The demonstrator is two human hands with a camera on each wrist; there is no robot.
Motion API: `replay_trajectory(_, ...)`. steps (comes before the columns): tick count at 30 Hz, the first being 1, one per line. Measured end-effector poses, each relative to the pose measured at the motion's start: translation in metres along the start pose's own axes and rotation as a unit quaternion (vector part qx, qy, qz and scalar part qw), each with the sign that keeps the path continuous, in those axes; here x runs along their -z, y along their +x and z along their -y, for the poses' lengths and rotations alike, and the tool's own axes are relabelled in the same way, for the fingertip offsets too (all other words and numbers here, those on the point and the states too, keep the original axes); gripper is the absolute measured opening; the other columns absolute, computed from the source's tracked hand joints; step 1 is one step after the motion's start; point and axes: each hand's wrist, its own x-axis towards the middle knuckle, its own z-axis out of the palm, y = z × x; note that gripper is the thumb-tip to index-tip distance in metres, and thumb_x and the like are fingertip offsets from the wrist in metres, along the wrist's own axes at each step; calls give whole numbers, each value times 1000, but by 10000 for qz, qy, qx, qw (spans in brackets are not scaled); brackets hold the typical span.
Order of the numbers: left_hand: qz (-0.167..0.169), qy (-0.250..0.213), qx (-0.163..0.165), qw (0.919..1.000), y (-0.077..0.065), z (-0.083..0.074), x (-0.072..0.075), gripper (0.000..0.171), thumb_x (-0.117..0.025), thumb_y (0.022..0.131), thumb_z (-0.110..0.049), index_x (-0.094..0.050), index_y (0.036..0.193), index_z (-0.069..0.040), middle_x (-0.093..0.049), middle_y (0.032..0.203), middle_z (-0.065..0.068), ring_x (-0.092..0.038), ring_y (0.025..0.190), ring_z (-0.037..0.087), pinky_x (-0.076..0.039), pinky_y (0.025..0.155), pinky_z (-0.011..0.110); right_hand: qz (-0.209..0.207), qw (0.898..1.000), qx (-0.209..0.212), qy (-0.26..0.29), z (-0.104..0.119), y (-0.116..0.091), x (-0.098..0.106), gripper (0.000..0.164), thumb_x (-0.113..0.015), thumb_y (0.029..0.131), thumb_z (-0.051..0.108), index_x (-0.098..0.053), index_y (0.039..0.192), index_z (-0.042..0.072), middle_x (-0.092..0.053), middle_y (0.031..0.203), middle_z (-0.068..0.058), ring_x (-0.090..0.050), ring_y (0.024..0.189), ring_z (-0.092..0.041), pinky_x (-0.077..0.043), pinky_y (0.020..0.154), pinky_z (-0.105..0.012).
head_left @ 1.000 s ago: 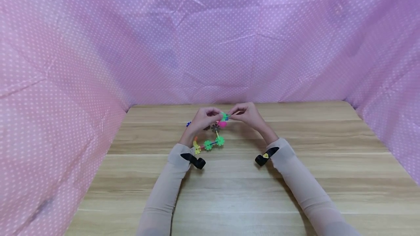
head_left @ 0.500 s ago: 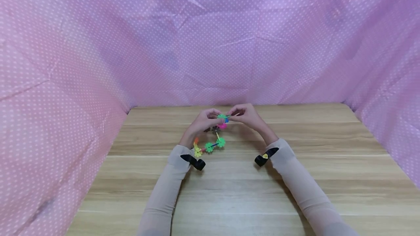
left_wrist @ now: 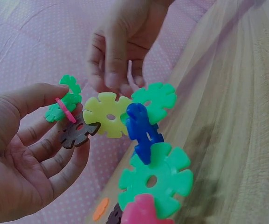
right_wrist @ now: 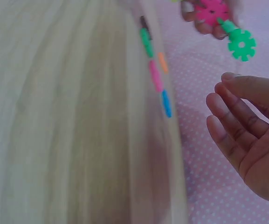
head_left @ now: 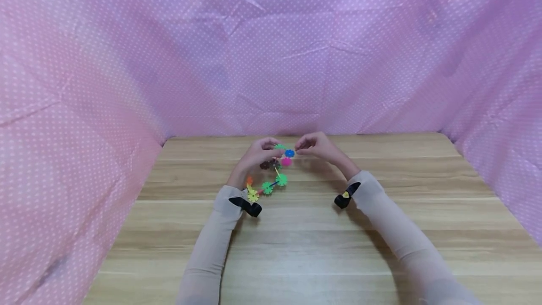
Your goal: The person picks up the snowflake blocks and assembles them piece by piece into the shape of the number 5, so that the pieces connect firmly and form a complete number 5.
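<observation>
My left hand [head_left: 259, 152] holds the upper end of a chain of flower-shaped interlocking plastic discs, its thumb and fingers pinching around a pink disc [left_wrist: 65, 110] with green discs [right_wrist: 241, 44] at the tip. From there the chain runs through a brown disc [left_wrist: 79, 133], a yellow disc [left_wrist: 97, 116], a green one, a dark blue disc [left_wrist: 143, 130] and another green disc [left_wrist: 174, 165]. Its lower part, ending in a yellow disc [head_left: 252, 195], hangs below the left hand in the head view. My right hand [right_wrist: 260, 135] is apart from the chain, fingers loosely bent, with nothing in them.
Loose discs lie near the far edge of the wooden table [head_left: 381, 229]: a blue disc [right_wrist: 166, 103], a pink disc [right_wrist: 155, 75], an orange disc [right_wrist: 162, 62], plus green and brown ones. A pink dotted cloth [head_left: 271, 60] hangs around the table.
The green end of the chain has moved left with my left hand, away from the right fingers that were pinching at it. My right hand has let go, and the blue disc shows more fully.
</observation>
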Motion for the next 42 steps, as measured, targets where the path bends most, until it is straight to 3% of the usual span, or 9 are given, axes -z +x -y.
replay_trajectory(7,-12,-20,-30,10000,0,-1,6,31,-74,95,-23,-66,120,-6,-72,104,8,-68,105,29,-56,80,29,584,9979,-27,-292,-10,8,-9,19,-75,87,-5,-71,104,-11,-74,98,-23,-69,85,-18,-57,75,-22)
replay_trajectory(14,-19,-29,-123,9999,1,-1,8,37,-72,95,-20,-64,125,1,-71,100,5,-68,96,18,-56,83,28,1041,9929,-63,-564,-16,13,-17,30,-78,84,-3,-69,113,-9,-73,105,-25,-70,97,-37,-59,88,-34)
replay_trajectory(17,-37,-69,-183,9998,2,-2,9,30,-72,96,-17,-65,121,-1,-72,100,4,-67,93,15,-57,85,29,1093,9914,-45,-722,-16,16,-20,32,-79,85,0,-69,115,-8,-72,103,-24,-69,94,-32,-59,87,-34)
replay_trajectory(24,2,-80,-214,9997,3,0,10,30,-71,96,-16,-65,121,-1,-71,96,3,-67,93,18,-57,83,28,1221,9866,54,-1080,-17,20,-26,32,-79,87,5,-71,117,-3,-70,94,-14,-60,81,-14,-52,74,-21)
replay_trajectory(34,39,-37,-110,9999,4,0,11,36,-72,96,-21,-63,125,0,-68,98,3,-67,100,26,-57,81,28,1265,9851,-141,-1160,-16,21,-27,24,-78,89,9,-73,111,0,-66,88,-8,-52,75,-13,-46,69,-21)
replay_trajectory(42,39,-128,22,9999,1,2,10,29,-70,97,-22,-66,121,-7,-69,115,20,-67,99,22,-56,81,28,1266,9876,-274,-882,-15,13,-24,20,-80,86,3,-68,100,-3,-67,91,-12,-58,83,-16,-51,75,-23)
